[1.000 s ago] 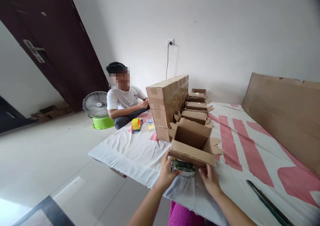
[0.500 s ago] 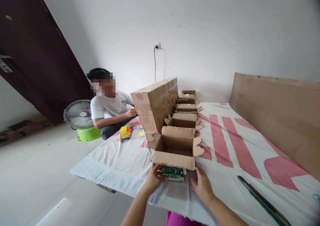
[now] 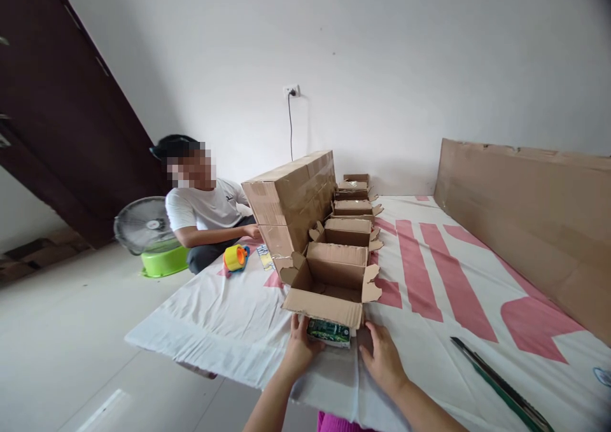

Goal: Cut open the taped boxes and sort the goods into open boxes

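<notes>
With the left hand (image 3: 301, 345) curled at the left end of the green packet (image 3: 329, 331), whether pinching it cannot be told, and the right hand (image 3: 382, 355) spread just beside the other end, the packet, before the open carton (image 3: 337, 271) on the cloth-covered surface (image 3: 205, 317), is best steadied evenly from both ends.
</notes>
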{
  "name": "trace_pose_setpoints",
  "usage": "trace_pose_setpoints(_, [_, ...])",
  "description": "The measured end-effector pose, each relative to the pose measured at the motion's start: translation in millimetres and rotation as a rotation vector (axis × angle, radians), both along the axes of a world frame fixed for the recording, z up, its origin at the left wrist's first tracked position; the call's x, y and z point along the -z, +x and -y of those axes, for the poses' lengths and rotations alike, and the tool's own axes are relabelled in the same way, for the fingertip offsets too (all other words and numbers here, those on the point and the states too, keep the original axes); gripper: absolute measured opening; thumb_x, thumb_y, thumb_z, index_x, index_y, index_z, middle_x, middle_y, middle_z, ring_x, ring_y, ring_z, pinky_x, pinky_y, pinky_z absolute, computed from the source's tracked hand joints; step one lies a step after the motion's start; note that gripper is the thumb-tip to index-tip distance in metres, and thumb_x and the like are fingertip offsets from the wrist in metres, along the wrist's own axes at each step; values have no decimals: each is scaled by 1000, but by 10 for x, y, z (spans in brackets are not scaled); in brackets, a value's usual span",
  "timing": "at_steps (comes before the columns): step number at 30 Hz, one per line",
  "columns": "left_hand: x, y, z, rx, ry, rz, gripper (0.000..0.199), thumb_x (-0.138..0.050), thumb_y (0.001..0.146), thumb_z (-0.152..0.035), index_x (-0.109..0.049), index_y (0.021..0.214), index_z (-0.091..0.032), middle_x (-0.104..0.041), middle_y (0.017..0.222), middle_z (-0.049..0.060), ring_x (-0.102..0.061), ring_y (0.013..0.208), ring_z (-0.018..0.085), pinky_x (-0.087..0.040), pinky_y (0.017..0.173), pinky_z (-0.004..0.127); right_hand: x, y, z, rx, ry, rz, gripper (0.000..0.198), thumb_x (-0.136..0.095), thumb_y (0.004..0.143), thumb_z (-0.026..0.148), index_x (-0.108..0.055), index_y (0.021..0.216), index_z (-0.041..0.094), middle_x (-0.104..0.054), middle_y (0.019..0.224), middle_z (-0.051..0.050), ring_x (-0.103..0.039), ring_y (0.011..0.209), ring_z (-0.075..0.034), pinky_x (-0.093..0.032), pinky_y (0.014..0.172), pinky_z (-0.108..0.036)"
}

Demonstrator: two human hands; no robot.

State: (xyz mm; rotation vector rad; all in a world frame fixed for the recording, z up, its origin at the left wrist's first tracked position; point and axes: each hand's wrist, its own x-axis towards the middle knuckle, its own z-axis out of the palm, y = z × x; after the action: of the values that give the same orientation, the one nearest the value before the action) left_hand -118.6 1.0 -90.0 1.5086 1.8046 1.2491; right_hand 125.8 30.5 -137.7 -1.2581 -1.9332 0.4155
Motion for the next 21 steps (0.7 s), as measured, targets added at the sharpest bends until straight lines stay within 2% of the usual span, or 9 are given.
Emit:
trace_pose_setpoints(5, [32, 34, -7, -40, 31, -44, 58, -75, 47, -11, -62, 103, -22, -48, 120, 8, -49, 119, 34, -44, 100, 44, 11, 2, -3, -1, 3, 3, 48, -55, 78, 19, -57, 126, 19, -67, 113, -12, -63, 107, -31, -52, 95, -47])
trace_pose_setpoints(10, [40, 47, 35, -73, 49, -59, 49, -76, 48, -14, -62, 95, -21, -49, 117, 7, -52, 114, 32, -47, 95, 42, 26, 1, -2, 2, -1, 3, 48, -55, 79, 19, -56, 127, 19, -67, 114, -13, -63, 109, -31, -52, 96, -47])
trace_pose_setpoints(15, [69, 63, 58, -103, 56, -53, 49, -76, 48, -14, -60, 93, -22, -49, 116, 6, -53, 113, 32, -48, 94, 42, 34, 5, 4, 7, 4, 1, 48, -54, 79, 19, -55, 128, 20, -67, 115, -12, -63, 110, -31, -52, 97, -47])
trace_pose_setpoints(21, [93, 35, 42, -101, 68, -1, 50, -78, 44, -15, -61, 91, -21, -50, 116, 6, -59, 100, 27, -53, 85, 40, 4, 2, 10, 9, -6, 11, 50, -54, 79, 19, -55, 128, 18, -67, 115, -13, -63, 110, -31, -52, 97, -48])
